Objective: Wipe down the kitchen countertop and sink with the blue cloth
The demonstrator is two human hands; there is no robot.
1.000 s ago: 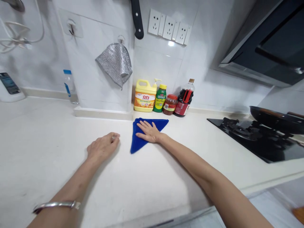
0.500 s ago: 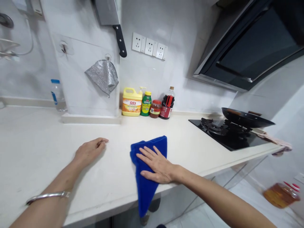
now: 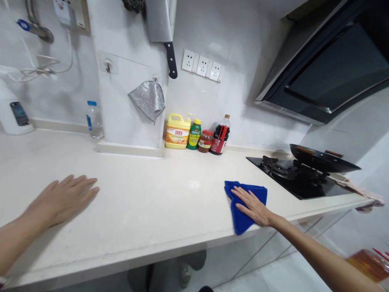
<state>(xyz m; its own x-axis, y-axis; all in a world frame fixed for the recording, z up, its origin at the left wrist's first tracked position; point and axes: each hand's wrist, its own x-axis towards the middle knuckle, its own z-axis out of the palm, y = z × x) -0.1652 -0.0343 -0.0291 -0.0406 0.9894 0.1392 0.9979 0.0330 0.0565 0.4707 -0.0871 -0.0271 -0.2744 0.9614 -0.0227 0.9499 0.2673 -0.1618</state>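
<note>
My right hand (image 3: 253,207) lies flat with its fingers stretched on a folded blue cloth (image 3: 258,194), pressing it to the white countertop (image 3: 146,202). One corner of the cloth reaches the counter's front edge. Over at the left, my left hand (image 3: 65,199) is held out palm down over the counter, slightly blurred, fingers extended and nothing in them. Whether it touches the surface I cannot tell.
Along the wall stand a yellow detergent jug (image 3: 178,136), a green bottle (image 3: 194,136), a red-lidded jar (image 3: 206,142) and a dark sauce bottle (image 3: 219,140). A water bottle (image 3: 95,121) is farther left. On the right, a wok (image 3: 325,160) sits on the black stove (image 3: 291,178).
My right hand has slid the blue cloth right along the counter, closer to the stove. My left hand has moved left and its fingers have straightened. The view has shifted left.
</note>
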